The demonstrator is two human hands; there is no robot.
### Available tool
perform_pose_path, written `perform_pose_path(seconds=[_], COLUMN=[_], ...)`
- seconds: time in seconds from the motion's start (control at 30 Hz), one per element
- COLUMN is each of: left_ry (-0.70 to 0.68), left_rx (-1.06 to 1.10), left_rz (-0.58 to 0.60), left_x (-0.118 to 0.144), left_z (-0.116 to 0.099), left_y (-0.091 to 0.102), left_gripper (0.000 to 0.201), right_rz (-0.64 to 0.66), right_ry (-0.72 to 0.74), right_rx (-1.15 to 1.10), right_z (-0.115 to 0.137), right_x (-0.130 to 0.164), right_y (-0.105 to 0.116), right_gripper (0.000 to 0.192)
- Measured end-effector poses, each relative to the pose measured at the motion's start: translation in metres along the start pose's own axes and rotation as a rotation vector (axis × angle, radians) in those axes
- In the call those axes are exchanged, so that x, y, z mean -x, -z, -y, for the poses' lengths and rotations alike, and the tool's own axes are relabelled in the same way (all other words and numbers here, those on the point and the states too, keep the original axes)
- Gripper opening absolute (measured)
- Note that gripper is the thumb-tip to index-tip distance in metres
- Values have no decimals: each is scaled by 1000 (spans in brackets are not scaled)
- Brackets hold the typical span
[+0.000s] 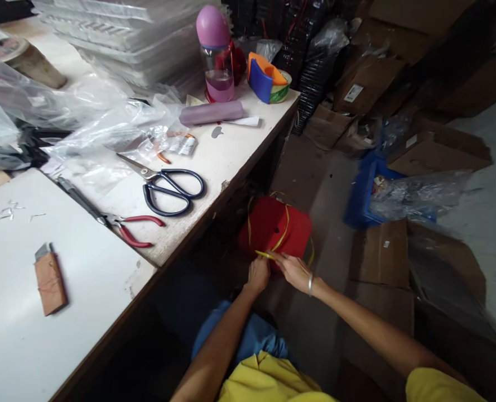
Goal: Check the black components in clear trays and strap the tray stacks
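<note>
Head view: I see my left hand [258, 273] and right hand [294, 272] low by the floor, fingers pinched shut on a yellow strap [265, 255]. It loops around the red box [275, 229] just past my fingertips, under the table [214, 162].

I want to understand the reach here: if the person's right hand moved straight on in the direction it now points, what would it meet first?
The right hand points up-left at the yellow strap it pinches. Straight on, it would most likely meet the red box wrapped by that strap, though depth is hard to judge from one view.
</note>
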State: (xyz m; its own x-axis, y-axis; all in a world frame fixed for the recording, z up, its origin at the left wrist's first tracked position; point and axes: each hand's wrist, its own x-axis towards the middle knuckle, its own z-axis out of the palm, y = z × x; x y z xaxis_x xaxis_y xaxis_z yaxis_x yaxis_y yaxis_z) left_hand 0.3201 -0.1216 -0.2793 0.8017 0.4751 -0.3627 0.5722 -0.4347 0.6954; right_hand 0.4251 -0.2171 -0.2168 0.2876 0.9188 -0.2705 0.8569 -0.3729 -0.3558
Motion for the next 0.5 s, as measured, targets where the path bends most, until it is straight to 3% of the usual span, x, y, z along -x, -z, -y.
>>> perform_pose_path(seconds=[0.2,0.37,0.5], left_ry=[-81,-73,-97], left_rx=[86,188,275], left_rz=[-72,-129,-140], left_x=[-6,-16,-19], left_z=[0,11,9], left_y=[-10,-17,-16], left_gripper=[48,47,45], right_rz=[-228,-440,-412], right_ry=[-149,-460,-546], right_rx=[-84,-170,-282], right_z=[-12,-51,-73], right_x=[-88,-97,-102], right_y=[0,3,-10], right_gripper=[30,36,31])
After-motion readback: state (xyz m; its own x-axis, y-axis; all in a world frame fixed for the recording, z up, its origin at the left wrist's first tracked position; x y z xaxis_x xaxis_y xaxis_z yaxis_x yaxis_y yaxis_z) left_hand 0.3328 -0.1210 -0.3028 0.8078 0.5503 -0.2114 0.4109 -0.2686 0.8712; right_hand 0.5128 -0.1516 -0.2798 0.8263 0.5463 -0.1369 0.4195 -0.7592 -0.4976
